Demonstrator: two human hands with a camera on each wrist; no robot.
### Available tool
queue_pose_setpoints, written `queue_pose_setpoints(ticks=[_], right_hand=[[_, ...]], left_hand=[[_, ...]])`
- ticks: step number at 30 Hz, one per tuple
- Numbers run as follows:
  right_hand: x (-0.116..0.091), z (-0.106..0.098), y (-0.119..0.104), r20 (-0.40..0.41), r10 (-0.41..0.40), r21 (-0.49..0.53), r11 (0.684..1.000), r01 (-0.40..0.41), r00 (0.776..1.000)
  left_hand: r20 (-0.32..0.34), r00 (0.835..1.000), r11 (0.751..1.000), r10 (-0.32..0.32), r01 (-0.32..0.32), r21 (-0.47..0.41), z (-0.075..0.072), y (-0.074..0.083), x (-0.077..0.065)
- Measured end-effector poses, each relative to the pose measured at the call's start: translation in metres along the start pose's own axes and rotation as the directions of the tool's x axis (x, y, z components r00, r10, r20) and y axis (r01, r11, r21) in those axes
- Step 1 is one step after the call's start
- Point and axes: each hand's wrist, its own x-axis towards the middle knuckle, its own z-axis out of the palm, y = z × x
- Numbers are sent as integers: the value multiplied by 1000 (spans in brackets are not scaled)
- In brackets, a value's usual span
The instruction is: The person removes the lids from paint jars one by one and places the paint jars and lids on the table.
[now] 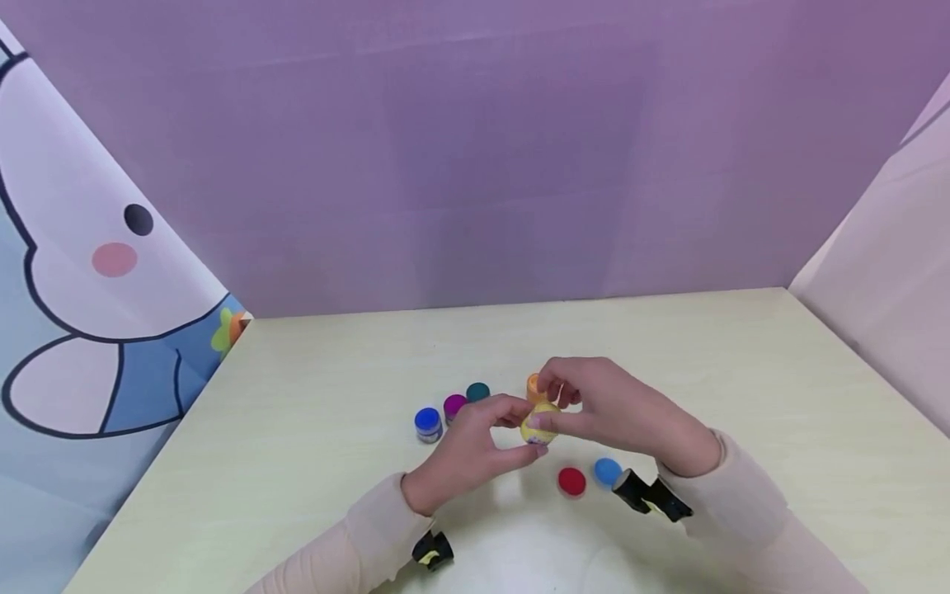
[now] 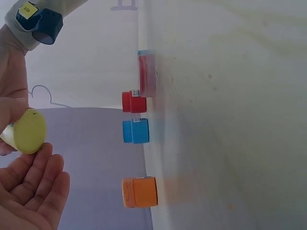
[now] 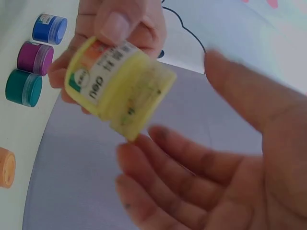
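My left hand point(image 1: 469, 450) holds a small yellow paint jar point(image 3: 110, 81) with a printed label, its thumb point(image 3: 115, 28) pressed on the label in the right wrist view. The jar is tilted above the table. Close beside it, my right hand point(image 3: 230, 163) has loosely spread fingers, its thumb standing apart from the jar and its fingertips right at the jar's lower end. From the head view the right thumb overlaps the jar. In the left wrist view the jar's round yellow end faces the camera, with fingers around and below it.
Blue point(image 1: 428, 424), purple point(image 1: 454, 406) and green point(image 1: 478, 392) jars stand left of the hands. An orange jar point(image 2: 140, 192) stands behind them, with red point(image 2: 134, 101) and light blue point(image 2: 135, 131) jars to the right. Flat red point(image 1: 571, 481) and blue point(image 1: 607, 472) lids lie in front.
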Motion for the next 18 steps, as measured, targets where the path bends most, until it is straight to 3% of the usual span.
queue_pose_setpoints(ticks=[5,10,18], right_hand=[[0,2,-3,-38,96,-11,995,-96,995],[1,7,-4,-8,168,-33,985,-168,986],[1,6,-2,14,98,-30,995,-98,995]], left_hand=[[-14,1000,1000,-8,8,8,0,0,0],[-14,1000,1000,-25,25,3,0,-1,-1],[-6,1000,1000,-23,23,1,0,0,0]])
